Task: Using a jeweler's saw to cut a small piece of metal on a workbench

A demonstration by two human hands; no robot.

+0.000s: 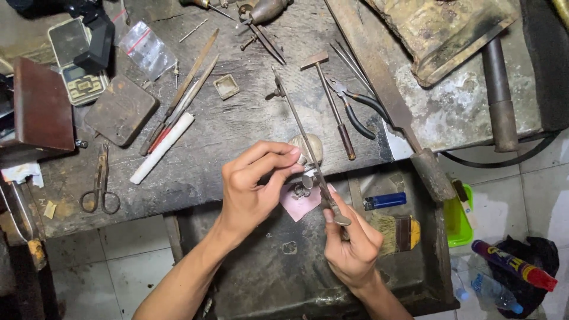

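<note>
My left hand [256, 186] pinches a small silvery metal piece [307, 181] between thumb and fingertips, just below the worn bench's front edge. My right hand [351, 244] grips the handle end of a long thin metal file [302, 133] that slants up and left across the bench; its shaft passes right against the small piece. Under the hands lies a pink paper scrap [299, 204] with small metal bits on it, inside a dark metal tray [278, 266].
On the bench lie scissors [99, 184], a white stick [162, 148], files [184, 92], a small hammer [332, 104], pliers [355, 106], a pocket scale [77, 62] and a dark block [120, 109]. In the tray sit a blue lighter [385, 201] and a brush [396, 231].
</note>
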